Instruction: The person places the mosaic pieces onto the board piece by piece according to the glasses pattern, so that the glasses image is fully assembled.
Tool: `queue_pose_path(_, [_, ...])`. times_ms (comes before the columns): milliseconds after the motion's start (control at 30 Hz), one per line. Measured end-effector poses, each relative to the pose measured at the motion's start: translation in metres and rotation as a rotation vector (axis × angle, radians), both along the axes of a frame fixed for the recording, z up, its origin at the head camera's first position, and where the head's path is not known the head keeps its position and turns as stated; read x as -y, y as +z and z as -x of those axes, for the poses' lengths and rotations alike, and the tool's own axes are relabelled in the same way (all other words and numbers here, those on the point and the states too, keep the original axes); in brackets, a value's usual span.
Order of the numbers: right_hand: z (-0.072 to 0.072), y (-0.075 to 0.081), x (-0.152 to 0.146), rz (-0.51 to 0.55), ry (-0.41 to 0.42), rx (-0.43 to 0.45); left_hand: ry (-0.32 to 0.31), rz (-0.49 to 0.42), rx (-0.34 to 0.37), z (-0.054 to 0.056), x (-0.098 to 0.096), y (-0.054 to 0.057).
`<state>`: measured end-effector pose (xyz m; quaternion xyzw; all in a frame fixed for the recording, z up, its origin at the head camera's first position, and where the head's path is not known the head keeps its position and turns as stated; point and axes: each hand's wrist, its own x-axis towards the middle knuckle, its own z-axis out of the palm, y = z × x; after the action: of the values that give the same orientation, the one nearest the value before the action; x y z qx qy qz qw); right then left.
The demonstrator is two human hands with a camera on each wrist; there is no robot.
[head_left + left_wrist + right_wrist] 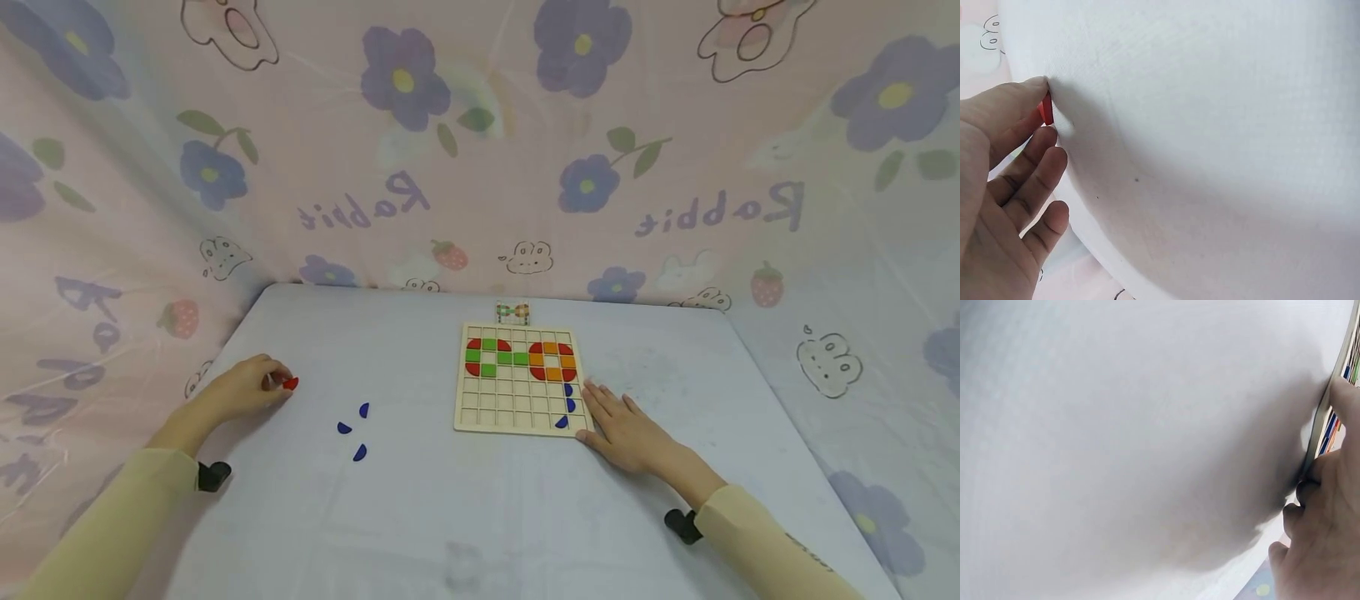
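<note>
At the left of the table, my left hand (243, 387) pinches a small red piece (291, 383) between thumb and forefinger; the left wrist view shows the same red piece (1047, 110) at the fingertips. My right hand (626, 429) lies with extended fingers along the right edge of a wooden grid board (495, 408), touching its side. Red, green and orange pieces form two ring shapes on the board, joined by a green square (520, 359). Below the right ring sit blue pieces (571, 406) in the grid's right part.
Between my left hand and the board lie three loose blue half-round pieces (360, 452). A small pattern card (513, 312) rests against the board's far edge. Printed cloth (480, 167) hangs around the back and sides of the white table (420, 517).
</note>
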<state>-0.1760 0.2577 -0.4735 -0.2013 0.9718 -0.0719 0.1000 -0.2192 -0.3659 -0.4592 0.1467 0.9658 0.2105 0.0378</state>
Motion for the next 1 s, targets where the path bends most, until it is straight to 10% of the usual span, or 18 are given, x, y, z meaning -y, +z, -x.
queue_pose_path(500, [0.000, -0.003, -0.001, 0.000, 0.000, -0.006, -0.004, -0.010, -0.001, -0.001, -0.009, 0.003])
queue_pose_path(1000, [0.001, -0.005, -0.003, -0.004, -0.007, 0.007, -0.076, -0.027, -0.129, 0.016, -0.070, 0.011])
